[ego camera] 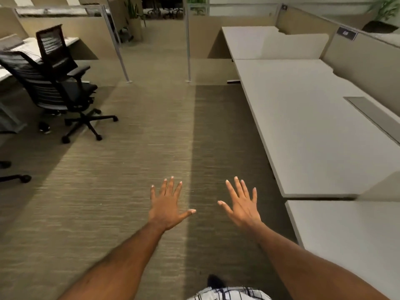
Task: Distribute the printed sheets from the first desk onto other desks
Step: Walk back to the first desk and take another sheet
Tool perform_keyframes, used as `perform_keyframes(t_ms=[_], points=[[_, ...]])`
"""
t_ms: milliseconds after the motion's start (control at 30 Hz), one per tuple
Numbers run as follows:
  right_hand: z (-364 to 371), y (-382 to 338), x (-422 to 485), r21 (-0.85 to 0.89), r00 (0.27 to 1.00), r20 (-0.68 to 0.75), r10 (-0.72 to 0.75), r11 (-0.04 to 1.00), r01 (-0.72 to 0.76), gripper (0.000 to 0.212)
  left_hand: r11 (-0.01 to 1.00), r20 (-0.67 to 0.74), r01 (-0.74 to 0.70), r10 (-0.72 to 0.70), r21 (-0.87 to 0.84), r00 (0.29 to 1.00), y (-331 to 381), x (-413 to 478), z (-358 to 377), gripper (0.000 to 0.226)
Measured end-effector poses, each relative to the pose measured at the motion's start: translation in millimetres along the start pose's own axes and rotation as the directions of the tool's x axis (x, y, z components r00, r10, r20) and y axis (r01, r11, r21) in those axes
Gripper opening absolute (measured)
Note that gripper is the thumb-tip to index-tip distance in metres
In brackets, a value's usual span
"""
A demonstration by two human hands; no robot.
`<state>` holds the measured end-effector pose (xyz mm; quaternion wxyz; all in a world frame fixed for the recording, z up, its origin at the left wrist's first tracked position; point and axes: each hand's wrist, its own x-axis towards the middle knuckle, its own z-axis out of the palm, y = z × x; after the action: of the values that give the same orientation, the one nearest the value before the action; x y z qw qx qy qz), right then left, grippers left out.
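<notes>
Both of my arms reach forward over a carpeted aisle, palms down. My left hand [167, 205] has its fingers spread and holds nothing. My right hand [243, 205] is spread the same way, a short gap to its right, also holding nothing. A row of white desks runs along the right: a near desk [346, 241], a long middle desk [307, 126] and a far desk [253, 42]. No printed sheets show on these desktops or in my hands. Another desk [19, 50] at the far left carries something flat and pale that I cannot make out.
Two black office chairs [56, 83] on castors stand at the left beside that desk. Beige partitions [363, 59] back the right-hand desks. Two thin metal posts [187, 50] rise from the carpet ahead. A grey cable hatch [372, 111] is set in the middle desk.
</notes>
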<state>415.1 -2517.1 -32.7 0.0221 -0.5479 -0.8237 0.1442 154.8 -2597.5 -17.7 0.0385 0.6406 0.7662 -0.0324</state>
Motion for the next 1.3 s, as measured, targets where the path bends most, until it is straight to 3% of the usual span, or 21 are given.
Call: perform_keyframes(t_ms=[367,800,1300], points=[[-51.6,24.8,267.4,0.036,0.999,-0.039,0.000,0.999,0.001,0.078,0.999,-0.027,0.043,-0.044,-0.028,0.999,-40.7,267.0,-40.8,0.117],[-107.6,55.1,574.7,0.001,0.985,-0.081,0.153,0.988,-0.153,0.078,0.994,-0.008,-0.099,0.099,-0.038,0.995,-85.9,615.0,-70.8,0.124],[-152.2,146.3,927.6,0.015,0.993,-0.043,0.111,0.994,-0.111,0.078,0.997,0.003,-0.081,0.081,-0.007,0.997,-60.1,962.8,-103.0,0.117]])
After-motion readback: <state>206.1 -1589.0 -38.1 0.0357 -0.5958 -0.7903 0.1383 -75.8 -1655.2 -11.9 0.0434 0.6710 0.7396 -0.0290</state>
